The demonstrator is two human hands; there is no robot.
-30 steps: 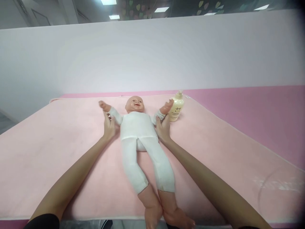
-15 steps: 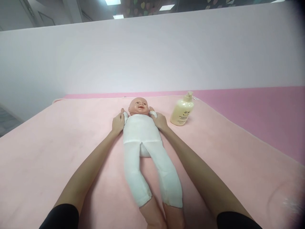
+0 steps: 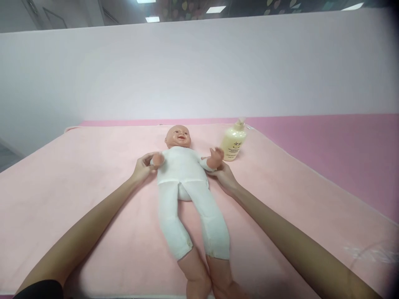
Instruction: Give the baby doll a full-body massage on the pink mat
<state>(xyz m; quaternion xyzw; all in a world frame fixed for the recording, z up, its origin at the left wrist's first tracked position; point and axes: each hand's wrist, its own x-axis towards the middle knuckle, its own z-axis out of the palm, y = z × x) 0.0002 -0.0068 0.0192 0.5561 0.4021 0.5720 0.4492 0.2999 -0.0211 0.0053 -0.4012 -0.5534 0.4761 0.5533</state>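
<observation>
Doll (image 3: 182, 166) flat on back, middle of pink blanket (image 3: 77, 182). Left hand (image 3: 141, 167) gripping doll's wrist at one side, right hand (image 3: 225, 174) clasping other wrist. Lotion bottle (image 3: 233, 143) standing just beyond right hand.

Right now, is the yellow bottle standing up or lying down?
Standing up. The bottle rests on its base on the pink blanket, pump nozzle on top, beside the doll.

One doll (image 3: 183, 178), one bottle (image 3: 233, 142), two hands (image 3: 141, 168)
</observation>
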